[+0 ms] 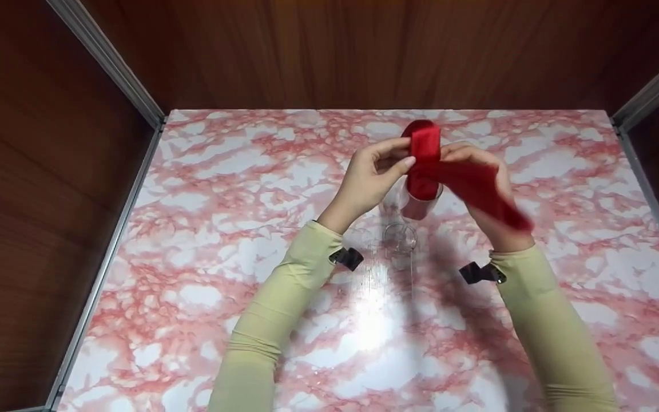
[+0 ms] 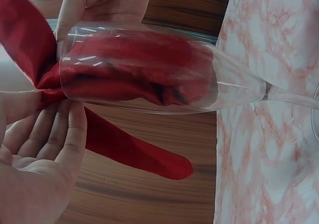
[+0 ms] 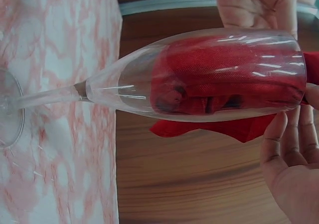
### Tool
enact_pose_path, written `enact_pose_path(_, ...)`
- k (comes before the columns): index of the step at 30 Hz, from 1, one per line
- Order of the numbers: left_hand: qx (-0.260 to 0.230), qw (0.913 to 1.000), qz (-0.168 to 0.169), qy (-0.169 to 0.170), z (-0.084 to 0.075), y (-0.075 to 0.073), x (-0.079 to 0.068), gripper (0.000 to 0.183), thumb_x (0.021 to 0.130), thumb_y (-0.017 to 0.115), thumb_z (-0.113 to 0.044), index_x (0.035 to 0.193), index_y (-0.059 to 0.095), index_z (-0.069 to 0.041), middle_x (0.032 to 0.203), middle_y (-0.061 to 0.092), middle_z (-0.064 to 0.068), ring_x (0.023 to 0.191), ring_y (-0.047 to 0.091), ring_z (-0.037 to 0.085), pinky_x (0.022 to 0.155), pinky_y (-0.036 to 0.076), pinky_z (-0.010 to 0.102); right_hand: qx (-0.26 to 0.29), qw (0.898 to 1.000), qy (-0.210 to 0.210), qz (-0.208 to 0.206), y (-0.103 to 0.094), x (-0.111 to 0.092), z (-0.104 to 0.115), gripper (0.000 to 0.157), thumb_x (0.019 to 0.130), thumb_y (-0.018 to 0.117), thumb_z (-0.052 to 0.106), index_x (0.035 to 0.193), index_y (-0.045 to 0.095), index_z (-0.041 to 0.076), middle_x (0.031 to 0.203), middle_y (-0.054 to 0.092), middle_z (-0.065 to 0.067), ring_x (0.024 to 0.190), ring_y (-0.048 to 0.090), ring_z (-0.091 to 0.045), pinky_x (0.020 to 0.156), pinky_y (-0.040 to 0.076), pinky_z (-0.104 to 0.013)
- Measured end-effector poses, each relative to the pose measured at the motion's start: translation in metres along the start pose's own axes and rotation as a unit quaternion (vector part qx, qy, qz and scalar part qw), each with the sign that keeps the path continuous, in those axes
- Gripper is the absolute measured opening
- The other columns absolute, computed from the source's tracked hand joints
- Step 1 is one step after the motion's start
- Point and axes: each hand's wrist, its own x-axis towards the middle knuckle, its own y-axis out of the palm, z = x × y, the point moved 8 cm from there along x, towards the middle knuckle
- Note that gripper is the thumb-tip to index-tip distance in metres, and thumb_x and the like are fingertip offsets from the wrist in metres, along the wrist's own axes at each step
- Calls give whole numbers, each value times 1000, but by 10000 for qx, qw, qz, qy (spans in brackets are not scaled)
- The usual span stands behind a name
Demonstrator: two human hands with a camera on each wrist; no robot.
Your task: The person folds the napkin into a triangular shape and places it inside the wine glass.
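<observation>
A clear stemmed glass (image 2: pixel 241 84) stands upright on the table, its foot (image 1: pixel 400 236) near the middle. A red cloth napkin (image 1: pixel 425 146) is tucked down into the bowl, with dark folds at its lower end. Above the rim, one part of the napkin rises as a loop and another hangs outside, blurred in the head view. My left hand (image 1: pixel 364 177) pinches the napkin between thumb and fingers at the rim. On the opposite side my right hand (image 3: pixel 294 159) pinches the napkin by the rim, partly hidden behind the hanging part in the head view.
The table (image 1: pixel 221 286) has a red and white marbled top. Brown wood-grain panels (image 1: pixel 306 57) rise at the back and both sides, with metal strips (image 1: pixel 106 57) along their joints. Black straps (image 1: pixel 348 258) sit on both yellow-green sleeves.
</observation>
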Motion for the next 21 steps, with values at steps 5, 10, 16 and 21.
enact_pose_path(5, -298, 9993, -189, 100, -10, -1, -2, 31, 88, 63, 5, 119, 56, 8, 103, 67, 19, 94, 65, 19, 86, 51, 28, -411, 9991, -47, 76, 0, 1, 3, 18, 86, 65, -8, 98, 60, -20, 106, 61, -22, 97, 59, -30, 85, 51, -30)
enact_pose_path(10, -576, 9965, -278, 545, -16, -2, -3, 27, 86, 64, 8, 109, 50, 7, 100, 63, 20, 89, 65, 25, 82, 53, 34, -1125, 9935, -163, 48, -10, 3, -3, 12, 81, 64, -17, 92, 61, -20, 103, 60, -22, 99, 56, -32, 88, 49, -31)
enact_pose_path(16, -368, 9953, -281, 847, -11, -3, -1, 19, 86, 65, 7, 104, 64, 11, 102, 65, 19, 91, 65, 25, 81, 53, 35, -1750, 9835, -415, 214, -10, 2, -3, 7, 80, 61, -21, 85, 64, -17, 102, 60, -22, 101, 55, -31, 88, 48, -31)
enact_pose_path(21, -306, 9972, -315, 599, 12, -5, 3, 20, 87, 68, 0, 106, 70, 5, 104, 69, 10, 84, 68, 19, 79, 54, 32, -1986, 9783, -473, 360, -1, 0, 5, 8, 80, 60, -22, 84, 64, -17, 101, 59, -25, 101, 55, -30, 90, 47, -32)
